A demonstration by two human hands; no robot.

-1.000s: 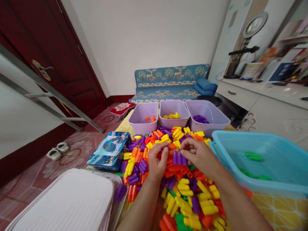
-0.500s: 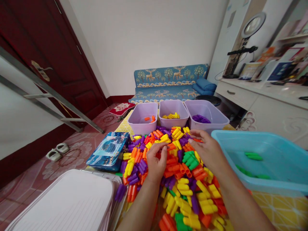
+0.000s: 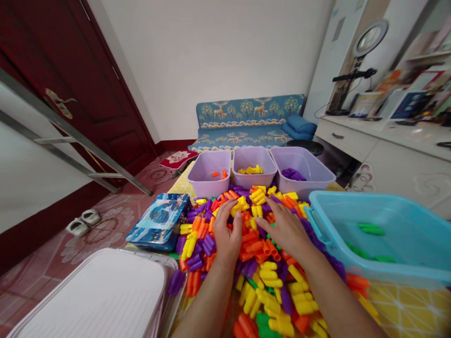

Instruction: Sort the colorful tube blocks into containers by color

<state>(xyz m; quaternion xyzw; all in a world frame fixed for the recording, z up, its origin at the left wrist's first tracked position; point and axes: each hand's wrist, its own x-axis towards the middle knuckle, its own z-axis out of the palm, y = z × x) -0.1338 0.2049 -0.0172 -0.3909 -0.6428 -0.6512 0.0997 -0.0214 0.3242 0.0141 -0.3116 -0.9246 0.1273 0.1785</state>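
A heap of plastic toy pieces (image 3: 252, 246), shaped like joined tubes in orange, yellow, purple and green, covers the middle of the table. My left hand (image 3: 227, 232) is over the heap with thumb and fingers apart, its fingertips beside a yellow piece (image 3: 241, 203). To its right, my right hand (image 3: 286, 231) spreads its fingers low over the pieces, close to another yellow piece (image 3: 257, 211). Neither hand visibly holds anything. The right hand and forearm hide part of the heap.
Behind the heap stand three lilac bins, with orange (image 3: 208, 188), yellow (image 3: 254, 179) and purple pieces (image 3: 293, 174). A blue tub (image 3: 398, 202) with green pieces is at right. At left lie a blue case (image 3: 158, 220) and a white-lidded box (image 3: 102, 295).
My right hand has moved left and inward, uncovering pieces beside the blue tub. My left hand's thumb and forefinger have parted more.
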